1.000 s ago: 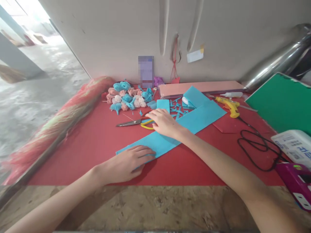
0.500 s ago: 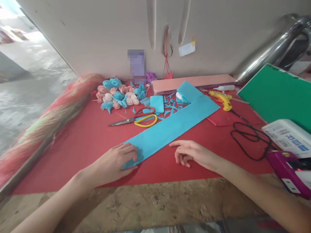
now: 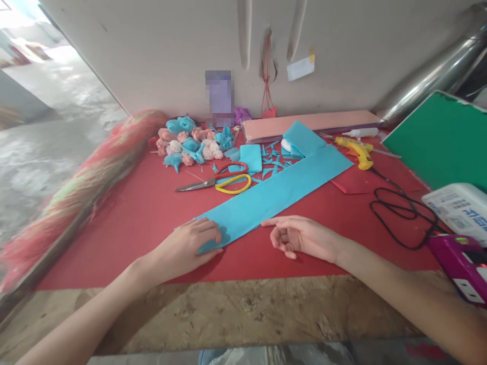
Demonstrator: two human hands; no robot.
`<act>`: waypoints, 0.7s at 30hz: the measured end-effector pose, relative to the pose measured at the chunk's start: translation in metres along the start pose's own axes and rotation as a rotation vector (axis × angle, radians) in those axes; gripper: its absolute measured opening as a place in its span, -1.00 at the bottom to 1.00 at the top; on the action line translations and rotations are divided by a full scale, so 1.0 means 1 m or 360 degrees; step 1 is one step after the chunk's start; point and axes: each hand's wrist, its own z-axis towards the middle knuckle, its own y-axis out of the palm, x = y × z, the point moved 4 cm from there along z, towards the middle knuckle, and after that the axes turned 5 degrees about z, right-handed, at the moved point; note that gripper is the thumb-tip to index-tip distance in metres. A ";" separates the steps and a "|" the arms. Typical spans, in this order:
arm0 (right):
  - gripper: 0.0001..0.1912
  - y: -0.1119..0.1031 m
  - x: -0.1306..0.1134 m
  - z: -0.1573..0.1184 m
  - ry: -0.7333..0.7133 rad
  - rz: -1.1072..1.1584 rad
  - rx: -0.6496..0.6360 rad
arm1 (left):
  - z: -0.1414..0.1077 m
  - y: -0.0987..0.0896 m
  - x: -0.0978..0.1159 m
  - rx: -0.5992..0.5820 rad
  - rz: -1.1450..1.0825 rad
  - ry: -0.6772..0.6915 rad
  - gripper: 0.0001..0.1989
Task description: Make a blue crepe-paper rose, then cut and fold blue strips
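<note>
A long blue crepe paper strip (image 3: 281, 195) lies slantwise on the red sheet (image 3: 133, 218). My left hand (image 3: 198, 241) covers its near left end, fingers bent over the top and thumb by the lower edge, holding it down. Its far end under the palm is hidden. My right hand (image 3: 300, 235) hovers beside the strip's near edge, index finger stretched toward that edge, other fingers loosely curled, nothing in them. Beyond the strip lie scissors (image 3: 213, 183) with one red and one yellow handle, and blue paper scraps (image 3: 272, 165).
Paper roses (image 3: 192, 144) in blue, pink and white are heaped at the back. A yellow glue gun (image 3: 357, 151) with its black cord (image 3: 403, 213) lies right, near a green board (image 3: 445, 144) and a purple power strip (image 3: 458, 263). A pink-red fibrous bundle (image 3: 95, 187) borders the left.
The view has shifted slightly, so things sit a little to the right and higher. My left hand stays on the strip's end; the right index finger still points at its near edge.
</note>
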 end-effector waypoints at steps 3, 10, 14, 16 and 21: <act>-0.75 0.001 0.003 0.001 0.0046 0.0029 -0.0031 | 0.001 -0.001 -0.001 -0.0028 -0.0121 -0.0014 -0.78; -0.74 -0.002 -0.001 0.006 0.0068 0.0093 -0.0045 | 0.003 0.000 -0.011 -0.0025 -0.0333 -0.0045 -0.76; -0.73 -0.003 0.000 0.005 0.0068 0.0122 -0.0068 | 0.003 0.000 -0.013 -0.0051 -0.0367 -0.0121 -0.75; -0.72 -0.002 0.001 0.005 0.0061 0.0131 -0.0082 | 0.002 0.001 -0.012 -0.0090 -0.0367 -0.0133 -0.79; -0.73 0.000 0.001 0.005 0.0012 0.0146 -0.0095 | 0.001 0.005 -0.014 -0.0170 -0.0427 -0.0115 -0.81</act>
